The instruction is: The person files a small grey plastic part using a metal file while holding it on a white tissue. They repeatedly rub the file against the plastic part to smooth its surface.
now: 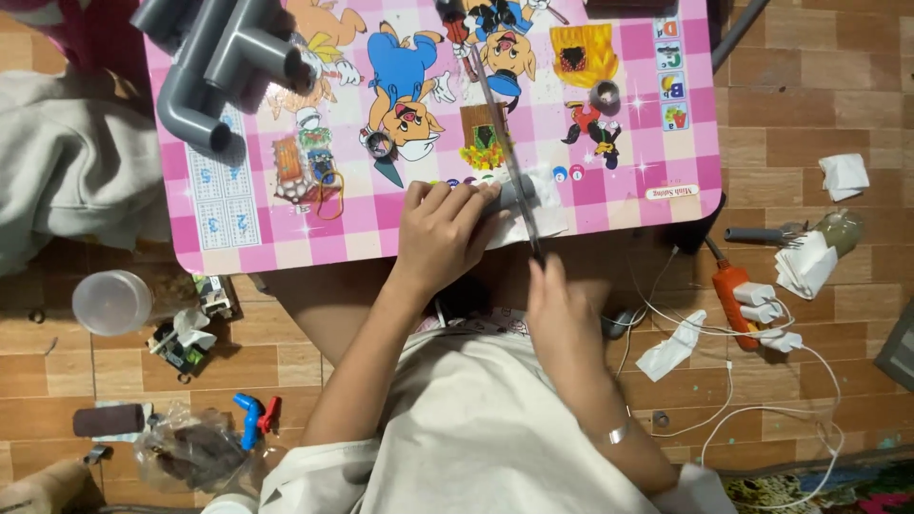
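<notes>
A: What step is this?
B: Sawing, I'd judge. The left hand point(443, 228) has its fingers closed over a short grey pipe point(519, 193) at the near edge of the pink cartoon tabletop point(624, 124); the right hand point(557, 305) grips the hacksaw point(500, 143).
A: Next?
B: Steady strokes and a firm hold.
A: Surroundings?
B: Brick-tile floor point(800, 114), power strip point(738, 300), plastic cup point(111, 303).

Looks like a home floor used as makeshift DIY spot, not a proper workshop. Brown tiled floor point(790, 124) w/ low pink kids' cartoon table point(628, 57) as work surface. Grey plastic pipe fittings point(214, 67) on table, grey blanket point(67, 162) bunched alongside. Floor clutter: clear plastic cup point(112, 302), crumpled tissues point(844, 175), orange power strip point(735, 297) w/ white chargers & cables, blue valve point(249, 419), plastic bag point(186, 455) of bits.
</notes>
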